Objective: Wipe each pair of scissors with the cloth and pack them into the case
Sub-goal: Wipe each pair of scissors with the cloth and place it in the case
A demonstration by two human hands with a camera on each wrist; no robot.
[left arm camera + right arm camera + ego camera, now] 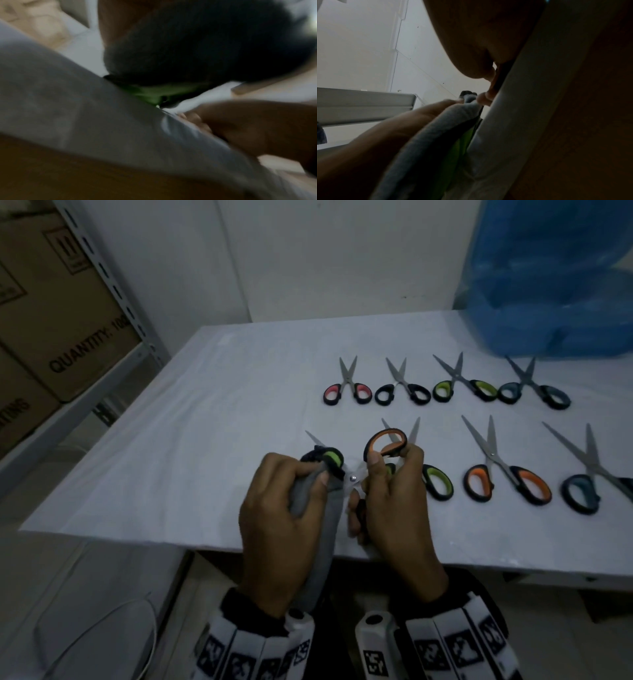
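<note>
My left hand [305, 484] grips a grey cloth [318, 542] bunched around part of a pair of scissors. A green-lined black handle loop [330, 458] shows above the cloth. My right hand [387, 474] pinches an orange-lined black handle loop [387, 443]. A pivot screw [352, 478] shows between the hands. I cannot tell whether both loops belong to one pair. The left wrist view is blurred, showing the cloth [85, 108] and a green handle [150, 93]. In the right wrist view the cloth [428, 135] lies against green plastic [460, 146]. No case is in view.
Several scissors lie open in two rows on the white table [188, 422], a back row [445, 385] and a front row [507, 474] to my right. A blue plastic bag [555, 278] stands back right. Cardboard boxes [58, 313] fill a shelf at left.
</note>
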